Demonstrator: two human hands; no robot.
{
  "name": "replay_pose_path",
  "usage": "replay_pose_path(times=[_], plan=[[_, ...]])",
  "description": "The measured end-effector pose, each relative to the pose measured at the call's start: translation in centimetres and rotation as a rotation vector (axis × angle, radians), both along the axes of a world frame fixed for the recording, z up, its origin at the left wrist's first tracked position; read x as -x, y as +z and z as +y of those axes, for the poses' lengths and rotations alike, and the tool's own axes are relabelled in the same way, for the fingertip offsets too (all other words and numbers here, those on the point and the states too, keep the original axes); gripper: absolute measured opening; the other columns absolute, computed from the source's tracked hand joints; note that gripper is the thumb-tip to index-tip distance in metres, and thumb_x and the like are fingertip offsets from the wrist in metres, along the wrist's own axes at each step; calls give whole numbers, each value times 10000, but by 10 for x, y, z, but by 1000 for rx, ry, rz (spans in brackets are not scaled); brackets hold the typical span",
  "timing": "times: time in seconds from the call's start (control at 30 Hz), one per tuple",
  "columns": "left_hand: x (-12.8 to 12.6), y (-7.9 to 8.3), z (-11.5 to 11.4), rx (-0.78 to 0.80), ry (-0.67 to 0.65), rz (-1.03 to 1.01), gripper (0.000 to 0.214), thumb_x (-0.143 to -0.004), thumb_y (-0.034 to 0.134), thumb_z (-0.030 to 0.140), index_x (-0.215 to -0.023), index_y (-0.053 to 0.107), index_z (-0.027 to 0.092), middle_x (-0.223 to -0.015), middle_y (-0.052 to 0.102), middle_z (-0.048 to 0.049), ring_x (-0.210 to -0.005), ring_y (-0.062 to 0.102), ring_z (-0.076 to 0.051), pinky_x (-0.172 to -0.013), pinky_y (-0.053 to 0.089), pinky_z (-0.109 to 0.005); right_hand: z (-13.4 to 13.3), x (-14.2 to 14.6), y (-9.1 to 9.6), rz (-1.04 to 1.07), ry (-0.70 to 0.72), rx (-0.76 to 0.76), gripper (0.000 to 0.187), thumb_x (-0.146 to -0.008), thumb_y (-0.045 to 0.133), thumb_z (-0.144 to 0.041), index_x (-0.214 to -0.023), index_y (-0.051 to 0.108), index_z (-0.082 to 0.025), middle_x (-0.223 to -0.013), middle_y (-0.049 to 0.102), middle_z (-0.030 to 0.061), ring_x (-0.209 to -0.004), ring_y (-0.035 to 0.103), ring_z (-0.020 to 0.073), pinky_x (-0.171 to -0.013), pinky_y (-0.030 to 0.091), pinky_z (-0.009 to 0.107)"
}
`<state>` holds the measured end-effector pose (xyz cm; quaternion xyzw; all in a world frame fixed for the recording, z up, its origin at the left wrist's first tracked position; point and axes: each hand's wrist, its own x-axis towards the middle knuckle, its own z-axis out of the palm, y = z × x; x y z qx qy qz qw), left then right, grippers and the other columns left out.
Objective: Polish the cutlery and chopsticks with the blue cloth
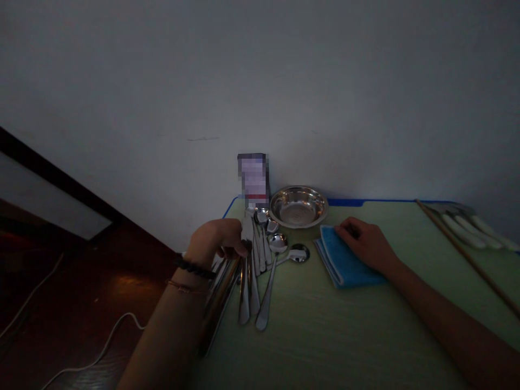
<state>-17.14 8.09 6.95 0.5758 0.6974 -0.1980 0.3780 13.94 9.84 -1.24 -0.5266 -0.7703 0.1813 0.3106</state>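
Observation:
My left hand (221, 235) is bent over a cluster of metal cutlery, fingers curled and the tips down at the upper ends of two utensils (248, 295). What sits between those fingers is hidden. Just right of it are several spoons (278, 242), one lying crosswise with its bowl (299, 253) to the right. Long thin utensils (219, 311) lie partly under my left wrist. My right hand (363, 241) rests on a folded blue cloth (351, 265), its fingers closed at the cloth's upper edge.
A round steel bowl (299, 208) stands at the back against the wall. Left of it leans a blurred-out phone-like screen (254, 176). On the right lie a wooden stick (459, 246) and several white-handled utensils (467, 230). The green table (317, 336) ends at the left, above a dark red floor with a cable (103, 346).

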Motion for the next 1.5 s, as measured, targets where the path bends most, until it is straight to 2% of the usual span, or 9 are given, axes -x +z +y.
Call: replay_pose_path(times=[0.2, 0.5, 0.77, 0.83, 0.9, 0.97, 1.03, 1.3, 1.5], plan=[[-1, -3, -2, 4, 10, -25, 182, -587, 663, 300, -527, 619, 134, -668, 693, -110, -609, 627, -192, -585, 514, -290, -1, 1, 1, -13, -11, 37, 261, -805, 461, -415, -693, 545, -195, -579, 570, -14, -525, 530, 121, -536, 375, 250], [13, 2, -8, 45, 20, -78, 110, -572, 637, 250, -613, 658, 150, -724, 704, -83, -622, 621, -166, -596, 506, -268, 0, 0, -1, -29, 2, 15, 265, -802, 447, -423, -705, 548, -198, -601, 587, 1, -527, 537, 133, -527, 383, 259], [-8, 1, -10, 50, -18, 86, 106, -620, 614, 209, -560, 625, 123, -706, 685, -117, -639, 628, -215, -592, 508, -318, 0, 1, 1, -19, -5, 31, 255, -803, 464, -418, -696, 540, -200, -583, 567, -15, -523, 527, 120, -526, 372, 248], [-14, 1, -12, 43, -35, 151, 129, -676, 610, 214, -612, 632, 103, -744, 676, -125, -669, 628, -225, -615, 507, -342, 0, 0, 1, -21, 2, 24, 261, -807, 459, -420, -686, 532, -200, -573, 556, -18, -515, 519, 118, -520, 366, 247], [-20, 1, -16, 47, -53, 207, 160, -774, 580, 244, -803, 638, 97, -869, 656, -102, -752, 621, -209, -672, 507, -355, 0, 0, 1, -16, 6, 23, 263, -809, 454, -420, -684, 527, -200, -569, 553, -18, -513, 520, 120, -520, 365, 247], [-26, 2, -19, 41, -67, 262, 234, -843, 533, 273, -1021, 574, 127, -1025, 600, -80, -859, 596, -195, -735, 500, -374, 0, 0, 2, -7, 9, 26, 260, -810, 452, -418, -689, 525, -200, -567, 556, -17, -516, 526, 123, -523, 365, 247], [-32, 3, -22, 12, -82, 307, 293, -862, 513, 287, -1125, 508, 159, -1118, 547, -74, -932, 570, -197, -771, 491, -392, 0, 0, 2, -5, 14, 31, 255, -812, 450, -415, -694, 526, -201, -569, 561, -17, -522, 531, 125, -528, 363, 246], [-33, -8, -20, -155, -194, 268, 293, -861, 512, 286, -1125, 511, 157, -1128, 544, -80, -937, 567, -203, -776, 489, -400, -1, -1, 2, -18, 23, 30, 259, -808, 445, -416, -705, 530, -195, -594, 579, -4, -545, 542, 135, -549, 360, 253], [-21, -11, -29, -152, -213, 210, 284, -858, 511, 306, -1089, 536, 142, -1085, 567, -71, -902, 580, -203, -751, 495, -385, 0, -3, 1, 4, 39, 21, 263, -806, 434, -416, -699, 533, -197, -601, 582, 1, -550, 540, 140, -550, 359, 254]])
